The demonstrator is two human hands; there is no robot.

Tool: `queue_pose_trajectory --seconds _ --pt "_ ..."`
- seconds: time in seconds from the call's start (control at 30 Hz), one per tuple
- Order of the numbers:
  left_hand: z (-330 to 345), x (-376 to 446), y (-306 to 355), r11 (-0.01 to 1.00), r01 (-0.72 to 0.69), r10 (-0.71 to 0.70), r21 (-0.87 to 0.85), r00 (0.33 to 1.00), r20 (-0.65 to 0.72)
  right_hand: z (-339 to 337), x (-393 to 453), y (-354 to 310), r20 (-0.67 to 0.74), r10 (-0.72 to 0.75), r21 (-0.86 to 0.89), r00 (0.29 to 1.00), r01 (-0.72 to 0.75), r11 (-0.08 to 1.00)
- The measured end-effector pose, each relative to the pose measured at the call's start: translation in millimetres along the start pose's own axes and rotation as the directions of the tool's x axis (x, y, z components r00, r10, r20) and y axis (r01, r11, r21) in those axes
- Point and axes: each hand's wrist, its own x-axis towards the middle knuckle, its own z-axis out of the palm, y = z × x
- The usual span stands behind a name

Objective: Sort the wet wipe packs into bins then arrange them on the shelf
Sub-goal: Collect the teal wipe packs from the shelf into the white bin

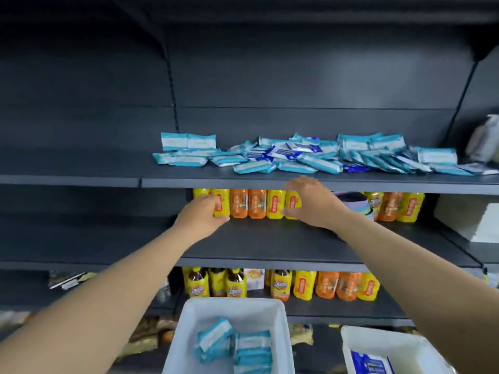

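Observation:
A loose heap of teal wet wipe packs (pixel 318 163) lies on the upper shelf (pixel 205 182), with a few dark blue packs (pixel 286 153) mixed in. Below me, a white bin (pixel 189 314) holds several teal packs (pixel 244 349). A second white bin (pixel 348 344) on the right holds a blue pack (pixel 370 363). Both hands are on the middle shelf (pixel 270 244), at a row of yellow and orange packs (pixel 256 203). My left hand (pixel 201 214) grips the row's left end and my right hand (pixel 310 203) clasps its right end.
More yellow and orange packs (pixel 399 206) stand further right on the middle shelf, behind a pastel round object (pixel 356 206). The lower shelf carries bottles and similar packs (pixel 337 284). A white box (pixel 469 220) sits at the right edge.

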Motion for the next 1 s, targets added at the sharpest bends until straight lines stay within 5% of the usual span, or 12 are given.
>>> queue_pose_trajectory --seconds 0.33,0.83,1.0 --pt "-66 78 -111 0.98 0.191 -0.195 -0.054 0.976 -0.096 11 128 -56 -0.053 -0.015 0.102 0.998 0.02 0.995" --pt "-26 276 -223 0.934 0.327 -0.326 -0.143 0.945 0.029 89 347 -32 0.072 0.109 0.239 0.991 -0.123 0.963" --pt "-5 332 -244 0.944 0.273 -0.252 -0.185 0.959 0.128 103 388 -10 0.072 0.298 0.259 0.952 -0.307 0.916"
